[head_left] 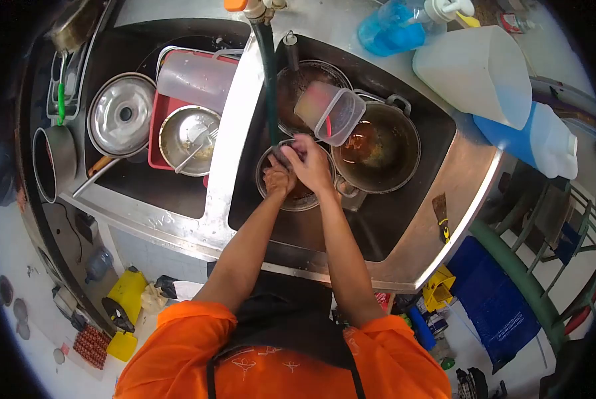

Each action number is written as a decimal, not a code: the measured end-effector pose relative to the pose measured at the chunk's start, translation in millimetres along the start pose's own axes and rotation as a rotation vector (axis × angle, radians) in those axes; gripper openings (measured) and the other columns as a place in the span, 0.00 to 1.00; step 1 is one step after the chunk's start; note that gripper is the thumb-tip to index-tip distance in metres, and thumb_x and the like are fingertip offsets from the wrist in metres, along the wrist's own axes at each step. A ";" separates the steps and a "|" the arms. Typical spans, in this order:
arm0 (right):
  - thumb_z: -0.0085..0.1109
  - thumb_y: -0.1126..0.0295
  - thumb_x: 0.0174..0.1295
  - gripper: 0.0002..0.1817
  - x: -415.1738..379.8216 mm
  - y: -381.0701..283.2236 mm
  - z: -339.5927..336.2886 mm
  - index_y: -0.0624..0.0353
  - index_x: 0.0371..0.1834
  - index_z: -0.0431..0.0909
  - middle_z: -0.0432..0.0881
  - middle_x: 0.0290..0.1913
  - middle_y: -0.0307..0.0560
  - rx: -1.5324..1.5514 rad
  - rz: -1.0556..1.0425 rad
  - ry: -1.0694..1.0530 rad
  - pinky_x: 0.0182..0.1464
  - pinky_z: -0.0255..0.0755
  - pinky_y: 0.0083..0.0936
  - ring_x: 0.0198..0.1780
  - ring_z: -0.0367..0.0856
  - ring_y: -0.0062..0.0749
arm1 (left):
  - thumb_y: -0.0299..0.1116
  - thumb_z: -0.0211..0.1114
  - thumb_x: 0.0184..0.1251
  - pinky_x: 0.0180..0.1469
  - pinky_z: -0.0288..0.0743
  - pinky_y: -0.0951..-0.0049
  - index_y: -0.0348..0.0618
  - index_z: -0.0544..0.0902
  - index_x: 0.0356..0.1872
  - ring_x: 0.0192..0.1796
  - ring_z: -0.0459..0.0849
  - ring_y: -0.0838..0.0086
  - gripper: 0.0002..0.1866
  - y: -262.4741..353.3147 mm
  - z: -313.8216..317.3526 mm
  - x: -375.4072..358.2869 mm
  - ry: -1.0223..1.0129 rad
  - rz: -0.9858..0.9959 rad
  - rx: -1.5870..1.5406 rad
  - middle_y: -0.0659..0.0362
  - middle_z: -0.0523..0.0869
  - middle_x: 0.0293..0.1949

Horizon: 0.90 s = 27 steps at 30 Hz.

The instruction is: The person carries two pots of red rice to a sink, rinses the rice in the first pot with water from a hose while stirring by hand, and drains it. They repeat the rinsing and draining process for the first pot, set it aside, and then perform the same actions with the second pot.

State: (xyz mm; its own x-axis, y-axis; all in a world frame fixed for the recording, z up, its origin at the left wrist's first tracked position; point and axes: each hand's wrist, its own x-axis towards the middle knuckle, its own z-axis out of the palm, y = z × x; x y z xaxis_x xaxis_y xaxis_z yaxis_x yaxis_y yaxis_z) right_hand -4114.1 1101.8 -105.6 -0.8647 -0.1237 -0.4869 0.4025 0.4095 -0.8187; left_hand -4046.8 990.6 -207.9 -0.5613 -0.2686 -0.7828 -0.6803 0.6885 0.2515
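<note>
Both hands work over a round pot point(263, 176) in the right basin, beneath the end of a dark green hose point(269, 80). A small dark grey piece point(282, 155), its kind unclear, is between my hands. My left hand point(279, 178) is closed around its lower side. My right hand point(309, 163) grips it from the right, fingers curled. Right of the hands sits a large two-handled pot point(391, 149) with brownish liquid inside. A clear plastic container point(343, 120) tilts over that pot's rim and a dark pan point(318, 68) behind.
The left basin holds a metal lid point(120, 113), a red tray point(157, 143) and a steel bowl point(168, 149) with a fork. A blue soap bottle point(388, 30), a white jug point(474, 73) and a scraper point(440, 216) lie along the right rim. A grey pot point(62, 159) stands far left.
</note>
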 end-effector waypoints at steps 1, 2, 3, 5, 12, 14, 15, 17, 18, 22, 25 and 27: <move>0.56 0.55 0.68 0.28 -5.8 14.3 -4.9 0.67 0.62 0.69 0.76 0.58 0.66 0.015 0.052 0.007 0.58 0.71 0.44 0.57 0.77 0.57 | 0.59 0.55 0.66 0.67 0.68 0.55 0.36 0.57 0.74 0.64 0.76 0.47 0.45 2.0 6.7 6.7 0.021 -0.061 -0.015 0.29 0.77 0.57; 0.54 0.55 0.70 0.28 -9.9 30.4 -3.4 0.66 0.64 0.69 0.75 0.61 0.65 0.030 0.101 0.014 0.61 0.70 0.44 0.60 0.76 0.56 | 0.63 0.50 0.67 0.73 0.59 0.55 0.41 0.57 0.76 0.69 0.70 0.45 0.45 2.2 10.4 17.3 -0.004 -0.064 -0.067 0.31 0.71 0.65; 0.54 0.55 0.70 0.28 -13.1 58.0 8.2 0.66 0.64 0.69 0.75 0.61 0.65 0.031 0.095 0.018 0.61 0.70 0.44 0.60 0.76 0.56 | 0.63 0.50 0.67 0.73 0.59 0.55 0.41 0.57 0.76 0.69 0.70 0.45 0.45 -2.3 12.0 30.7 0.000 -0.058 -0.068 0.31 0.71 0.65; 0.50 0.53 0.72 0.30 -16.2 120.5 36.3 0.63 0.68 0.66 0.68 0.68 0.68 -0.225 0.133 0.199 0.70 0.61 0.44 0.69 0.67 0.58 | 0.66 0.46 0.68 0.75 0.53 0.55 0.44 0.59 0.76 0.73 0.63 0.42 0.44 -11.0 11.8 55.7 -0.337 -0.269 -0.192 0.37 0.65 0.71; 0.41 0.46 0.73 0.34 22.1 139.5 63.4 0.60 0.71 0.64 0.56 0.75 0.67 -0.262 0.265 0.161 0.76 0.48 0.45 0.76 0.53 0.62 | 0.68 0.44 0.70 0.71 0.55 0.39 0.55 0.47 0.79 0.75 0.59 0.45 0.44 -8.1 7.1 48.3 -0.324 -0.233 -0.777 0.49 0.55 0.77; 0.40 0.46 0.73 0.33 23.7 130.2 59.9 0.60 0.71 0.65 0.57 0.75 0.66 -0.263 0.263 0.042 0.76 0.48 0.45 0.76 0.53 0.62 | 0.68 0.45 0.70 0.70 0.56 0.36 0.57 0.45 0.79 0.76 0.58 0.47 0.44 -7.9 5.3 43.5 -0.381 -0.288 -0.811 0.50 0.54 0.78; 0.39 0.46 0.73 0.33 22.5 123.2 56.7 0.60 0.70 0.66 0.57 0.75 0.64 -0.267 0.256 -0.076 0.76 0.49 0.44 0.75 0.54 0.62 | 0.68 0.45 0.70 0.69 0.57 0.36 0.56 0.47 0.79 0.76 0.57 0.48 0.44 -11.2 7.5 42.5 -0.354 -0.340 -0.838 0.50 0.55 0.77; 0.42 0.45 0.71 0.33 19.9 124.4 56.9 0.58 0.70 0.68 0.60 0.75 0.59 -0.267 0.288 -0.149 0.75 0.50 0.44 0.75 0.56 0.60 | 0.68 0.45 0.70 0.68 0.58 0.36 0.55 0.49 0.79 0.76 0.56 0.50 0.44 -22.8 13.6 43.9 -0.326 -0.387 -0.861 0.50 0.57 0.77; 0.44 0.45 0.70 0.33 16.0 121.5 55.3 0.57 0.70 0.68 0.62 0.74 0.57 -0.320 0.286 -0.249 0.75 0.52 0.45 0.74 0.59 0.59 | 0.69 0.45 0.69 0.68 0.59 0.36 0.54 0.53 0.78 0.76 0.57 0.50 0.43 -32.5 15.4 43.4 -0.348 -0.408 -0.865 0.50 0.57 0.76; 0.51 0.52 0.65 0.30 4.8 65.0 52.2 0.58 0.66 0.71 0.70 0.67 0.57 -0.637 0.190 -0.220 0.72 0.57 0.50 0.70 0.65 0.54 | 0.57 0.43 0.74 0.67 0.64 0.47 0.43 0.64 0.73 0.73 0.65 0.55 0.35 -42.6 8.4 24.4 -0.261 -0.398 -0.774 0.51 0.67 0.72; 0.56 0.60 0.61 0.27 26.1 78.8 71.0 0.60 0.63 0.73 0.69 0.67 0.58 -0.777 0.098 -0.101 0.71 0.58 0.54 0.70 0.64 0.53 | 0.58 0.44 0.74 0.67 0.63 0.45 0.46 0.62 0.75 0.74 0.64 0.54 0.36 -42.1 -0.7 9.8 -0.331 -0.400 -0.963 0.50 0.64 0.74; 0.58 0.63 0.59 0.27 36.0 89.9 81.4 0.58 0.62 0.73 0.67 0.69 0.56 -0.955 -0.126 -0.218 0.71 0.58 0.55 0.71 0.63 0.52 | 0.59 0.43 0.74 0.67 0.63 0.42 0.47 0.60 0.75 0.74 0.62 0.53 0.36 -47.0 -3.6 13.8 -0.354 -0.410 -0.926 0.50 0.62 0.75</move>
State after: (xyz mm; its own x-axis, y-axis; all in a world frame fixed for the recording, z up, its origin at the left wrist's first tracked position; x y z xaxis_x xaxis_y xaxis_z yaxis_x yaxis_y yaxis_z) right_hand -4084.6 1060.6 -221.5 -0.7714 -0.3414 -0.5370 -0.1838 0.9275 -0.3255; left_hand -4024.3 952.1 -228.5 -0.1410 -0.0502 -0.9887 -0.9621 -0.2286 0.1488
